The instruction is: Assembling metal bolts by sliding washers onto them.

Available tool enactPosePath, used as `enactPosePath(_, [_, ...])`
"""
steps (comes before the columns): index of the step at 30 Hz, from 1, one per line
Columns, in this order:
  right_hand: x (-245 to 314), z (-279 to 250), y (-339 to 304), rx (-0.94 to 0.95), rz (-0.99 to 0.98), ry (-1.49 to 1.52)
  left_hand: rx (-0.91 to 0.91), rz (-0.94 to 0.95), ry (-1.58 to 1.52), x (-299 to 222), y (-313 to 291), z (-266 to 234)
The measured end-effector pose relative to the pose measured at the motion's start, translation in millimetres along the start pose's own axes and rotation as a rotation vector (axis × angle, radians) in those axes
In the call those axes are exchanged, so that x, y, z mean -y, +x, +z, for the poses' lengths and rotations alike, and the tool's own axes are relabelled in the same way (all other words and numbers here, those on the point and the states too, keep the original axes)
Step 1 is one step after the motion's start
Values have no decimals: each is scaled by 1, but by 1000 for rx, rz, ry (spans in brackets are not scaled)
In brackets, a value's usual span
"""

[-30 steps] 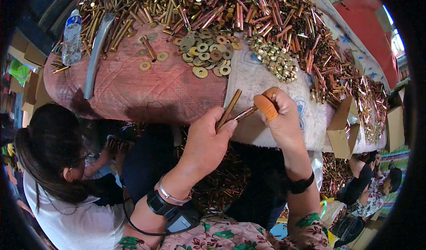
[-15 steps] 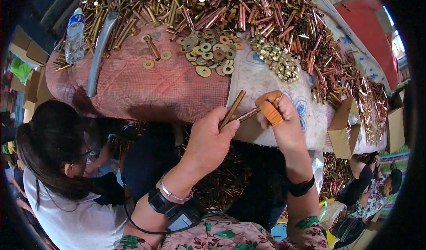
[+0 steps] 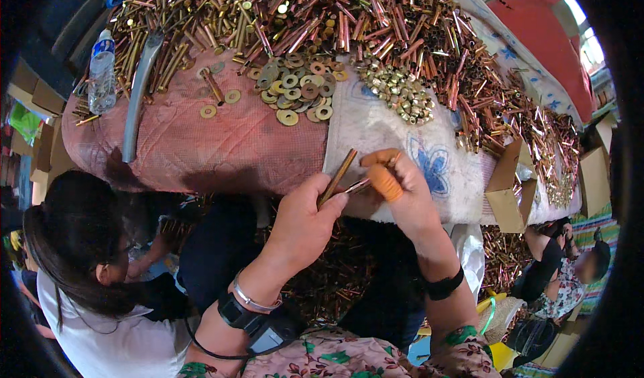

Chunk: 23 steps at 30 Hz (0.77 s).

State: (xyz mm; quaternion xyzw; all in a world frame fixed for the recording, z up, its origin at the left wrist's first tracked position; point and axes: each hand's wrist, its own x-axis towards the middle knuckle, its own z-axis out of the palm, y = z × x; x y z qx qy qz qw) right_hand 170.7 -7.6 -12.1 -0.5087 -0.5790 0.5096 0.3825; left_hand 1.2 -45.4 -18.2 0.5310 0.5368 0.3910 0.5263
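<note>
My left hand point(image 3: 302, 220) is closed around a brass-coloured metal tube point(image 3: 341, 172), which slants up past the thumb. A second thin metal piece, seemingly a bolt point(image 3: 357, 186), spans the gap from my left fingertips to my right hand point(image 3: 412, 197). The right fingers are curled on its far end, and an orange ribbed rubber finger sleeve point(image 3: 385, 182) covers one of them. What else sits inside the right fingers is hidden. Beyond my hands, flat round washers point(image 3: 302, 86) lie heaped on a red cloth, with small gold-coloured nuts point(image 3: 400, 89) piled on the white cloth beside them.
A large heap of brass and copper-coloured tubes point(image 3: 376, 16) covers the table's far side. At left stand a plastic bottle point(image 3: 102, 76) and a curved grey strip point(image 3: 139, 103). An open cardboard box point(image 3: 508, 197) is at right. A co-worker point(image 3: 74, 244) sits close at my left.
The view has shifted slightly. My right hand has come nearer my left, and less of the thin bolt shows between them. Both hands keep their grip.
</note>
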Motion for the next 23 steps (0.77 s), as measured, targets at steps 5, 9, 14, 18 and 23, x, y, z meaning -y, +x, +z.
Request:
enactPosePath(5, [12,-4,-6,40,120,78,57,-130,-324,-2,-1,-1])
enactPosePath(9, [10,-19,-13,85,104,-165,-84,-163,-551,-4,-1,-10])
enactPosePath(14, [4,-5,-31,367,-188,-700,-104,-212,-721,-1,2,-18])
enactPosePath(18, [12,7,-29,212,-237,-662,-117,-259,-910,5,2,-20])
enactPosePath(23, [23,15,13,44,-270,-617,-176,-248,-914,0,4,-23])
